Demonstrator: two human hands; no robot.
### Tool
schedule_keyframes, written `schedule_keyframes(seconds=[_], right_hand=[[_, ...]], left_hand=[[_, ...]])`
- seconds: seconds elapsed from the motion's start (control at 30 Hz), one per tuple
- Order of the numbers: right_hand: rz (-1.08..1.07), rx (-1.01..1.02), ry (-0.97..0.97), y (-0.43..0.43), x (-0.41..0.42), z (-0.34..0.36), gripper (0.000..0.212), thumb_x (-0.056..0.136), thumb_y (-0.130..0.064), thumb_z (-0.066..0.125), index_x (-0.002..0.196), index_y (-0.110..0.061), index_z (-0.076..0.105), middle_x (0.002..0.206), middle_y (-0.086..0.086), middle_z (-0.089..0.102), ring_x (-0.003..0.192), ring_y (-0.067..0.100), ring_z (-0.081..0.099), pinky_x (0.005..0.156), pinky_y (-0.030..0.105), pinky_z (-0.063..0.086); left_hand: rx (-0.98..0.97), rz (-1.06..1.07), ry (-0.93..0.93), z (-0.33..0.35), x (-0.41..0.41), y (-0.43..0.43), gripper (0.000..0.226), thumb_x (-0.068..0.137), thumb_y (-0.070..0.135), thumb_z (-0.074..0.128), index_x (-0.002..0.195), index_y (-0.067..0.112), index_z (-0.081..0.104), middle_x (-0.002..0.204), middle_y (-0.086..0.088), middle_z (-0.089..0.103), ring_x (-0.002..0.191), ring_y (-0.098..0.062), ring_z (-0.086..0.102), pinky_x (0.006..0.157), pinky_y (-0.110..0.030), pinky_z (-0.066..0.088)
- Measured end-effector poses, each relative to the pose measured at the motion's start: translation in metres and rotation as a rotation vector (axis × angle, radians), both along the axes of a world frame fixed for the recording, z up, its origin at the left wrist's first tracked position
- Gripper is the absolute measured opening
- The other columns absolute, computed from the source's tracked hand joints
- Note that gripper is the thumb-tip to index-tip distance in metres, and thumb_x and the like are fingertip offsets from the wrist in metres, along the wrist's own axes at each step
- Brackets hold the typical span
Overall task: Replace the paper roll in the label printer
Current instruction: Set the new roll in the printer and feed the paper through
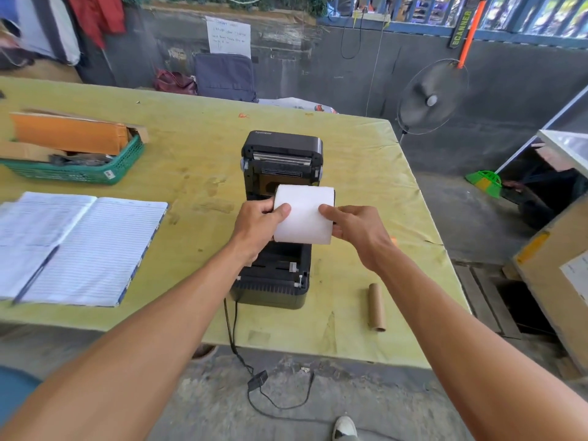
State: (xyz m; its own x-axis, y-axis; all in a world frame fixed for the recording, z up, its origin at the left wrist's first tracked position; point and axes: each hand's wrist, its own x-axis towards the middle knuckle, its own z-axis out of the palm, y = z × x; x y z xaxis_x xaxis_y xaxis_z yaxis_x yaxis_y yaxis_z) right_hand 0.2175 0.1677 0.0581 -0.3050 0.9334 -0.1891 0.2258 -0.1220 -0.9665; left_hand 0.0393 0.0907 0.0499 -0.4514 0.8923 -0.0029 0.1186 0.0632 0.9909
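1. head view: i hold the paper roll (304, 214) above the open label printer (276, 224), ready to seat.
2. left hand (259, 226) and right hand (356, 230) each grip one end, keeping it level.
3. empty core (376, 307) lies aside on the surface (191, 148).

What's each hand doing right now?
Left hand: closed on the paper roll's left end.
Right hand: closed on the roll's right end, above the open printer.

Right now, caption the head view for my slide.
Both hands hold a new paper roll over the open label printer.
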Motion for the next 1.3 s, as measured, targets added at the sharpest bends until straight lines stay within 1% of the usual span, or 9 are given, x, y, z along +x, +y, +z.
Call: schedule_keyframes(seconds=[0.17, 0.33, 0.43, 0.53, 0.63, 0.73, 0.9, 1.17, 1.3], right_hand=[[-0.015, 0.024, -0.019, -0.009, -0.026, -0.017, 0.020, 0.080, -0.034, 0.080, 0.082, -0.018, 0.068, 0.087, -0.005, 0.072, 0.090, 0.024, 0.072, 0.090, 0.044, 0.059], [-0.007, 0.018, -0.037, 0.001, -0.047, -0.027, 0.054, 0.083, -0.033, 0.078, 0.125, -0.001, 0.064, 0.093, -0.004, 0.071, 0.087, 0.017, 0.071, 0.077, 0.030, 0.059], [0.022, 0.004, -0.057, 0.011, -0.052, -0.036, 0.056, 0.084, -0.034, 0.076, 0.127, -0.001, 0.063, 0.106, 0.007, 0.073, 0.092, 0.022, 0.071, 0.084, 0.034, 0.059], [0.040, -0.007, -0.064, 0.017, -0.057, -0.043, 0.056, 0.086, -0.034, 0.074, 0.129, -0.001, 0.062, 0.112, 0.009, 0.073, 0.093, 0.021, 0.070, 0.080, 0.028, 0.057], [0.038, -0.022, -0.077, 0.020, -0.061, -0.051, 0.056, 0.087, -0.034, 0.073, 0.132, -0.003, 0.061, 0.113, 0.009, 0.072, 0.094, 0.022, 0.071, 0.087, 0.035, 0.058], [0.038, -0.003, -0.106, 0.019, -0.064, -0.060, 0.052, 0.087, -0.035, 0.072, 0.130, -0.007, 0.063, 0.106, 0.004, 0.074, 0.088, 0.017, 0.071, 0.077, 0.029, 0.058], [0.023, 0.000, -0.133, 0.013, -0.073, -0.064, 0.063, 0.088, -0.040, 0.070, 0.140, -0.007, 0.053, 0.115, 0.010, 0.070, 0.100, 0.028, 0.068, 0.093, 0.045, 0.056], [0.014, 0.026, -0.170, 0.004, -0.079, -0.068, 0.054, 0.092, -0.035, 0.066, 0.137, -0.008, 0.056, 0.109, 0.008, 0.072, 0.095, 0.024, 0.070, 0.092, 0.046, 0.057], [0.014, 0.002, -0.156, 0.002, -0.080, -0.074, 0.061, 0.093, -0.034, 0.065, 0.145, -0.007, 0.047, 0.129, 0.014, 0.065, 0.114, 0.029, 0.064, 0.102, 0.048, 0.051]], left_hand=[[-0.064, 0.020, 0.072, -0.006, -0.023, -0.006, 0.020, 0.090, 0.025, 0.066, 0.099, 0.009, 0.073, 0.108, -0.006, 0.069, 0.100, -0.030, 0.065, 0.080, -0.058, 0.056], [-0.105, 0.046, 0.092, -0.014, -0.042, 0.005, 0.025, 0.090, 0.022, 0.066, 0.109, 0.007, 0.073, 0.110, -0.005, 0.070, 0.100, -0.027, 0.065, 0.085, -0.053, 0.056], [-0.136, 0.046, 0.077, -0.017, -0.049, 0.014, 0.027, 0.090, 0.017, 0.066, 0.113, 0.004, 0.071, 0.115, -0.008, 0.070, 0.099, -0.025, 0.066, 0.089, -0.051, 0.055], [-0.149, 0.051, 0.058, -0.022, -0.053, 0.021, 0.027, 0.091, 0.015, 0.066, 0.114, 0.002, 0.070, 0.117, -0.006, 0.069, 0.098, -0.021, 0.066, 0.091, -0.048, 0.055], [-0.168, 0.057, 0.047, -0.032, -0.054, 0.024, 0.025, 0.091, 0.014, 0.065, 0.114, 0.003, 0.070, 0.116, -0.004, 0.069, 0.101, -0.020, 0.066, 0.094, -0.044, 0.054], [-0.173, 0.056, 0.040, -0.040, -0.055, 0.024, 0.026, 0.092, 0.013, 0.065, 0.115, 0.003, 0.069, 0.123, -0.005, 0.067, 0.102, -0.017, 0.065, 0.095, -0.037, 0.053], [-0.156, 0.021, 0.030, -0.048, -0.062, 0.023, 0.030, 0.093, 0.013, 0.063, 0.122, 0.004, 0.066, 0.129, -0.007, 0.064, 0.110, -0.017, 0.063, 0.099, -0.034, 0.051], [-0.131, -0.004, -0.024, -0.064, -0.068, 0.018, 0.028, 0.092, 0.011, 0.063, 0.119, 0.004, 0.068, 0.114, -0.005, 0.071, 0.102, -0.018, 0.067, 0.090, -0.027, 0.054], [-0.140, -0.002, 0.011, -0.071, -0.069, 0.020, 0.028, 0.092, 0.012, 0.064, 0.118, 0.005, 0.069, 0.121, -0.005, 0.069, 0.105, -0.016, 0.066, 0.089, -0.023, 0.052]])
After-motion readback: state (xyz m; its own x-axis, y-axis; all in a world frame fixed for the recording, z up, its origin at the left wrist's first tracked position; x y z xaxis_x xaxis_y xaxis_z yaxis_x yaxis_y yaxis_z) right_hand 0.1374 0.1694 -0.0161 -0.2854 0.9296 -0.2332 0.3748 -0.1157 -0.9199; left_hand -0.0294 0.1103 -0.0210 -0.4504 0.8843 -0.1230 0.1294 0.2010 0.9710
